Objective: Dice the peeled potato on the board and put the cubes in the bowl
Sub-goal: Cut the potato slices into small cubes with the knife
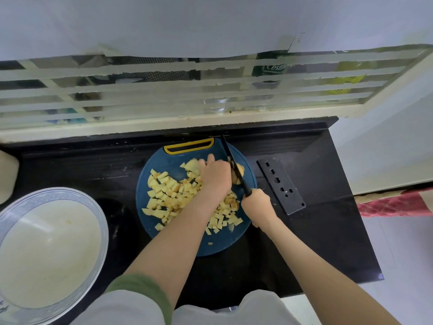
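Observation:
A round blue cutting board (150, 195) with a yellow handle lies on the black counter. Several pale yellow potato cubes (168, 195) are scattered across it. At the board's far side my left hand (214, 175) presses down on an uncut potato piece (192, 164). My right hand (256, 204) grips the handle of a black knife (230, 160), whose blade stands just right of my left hand, in the potato. A large white bowl (46, 249) with a blue patterned rim sits at the near left, with no cubes visible inside.
A black knife sheath (281, 185) with holes lies on the counter right of the board. A barred window frame (187, 90) runs along the back. The counter's right edge drops to a pale floor with a red cloth (396, 204).

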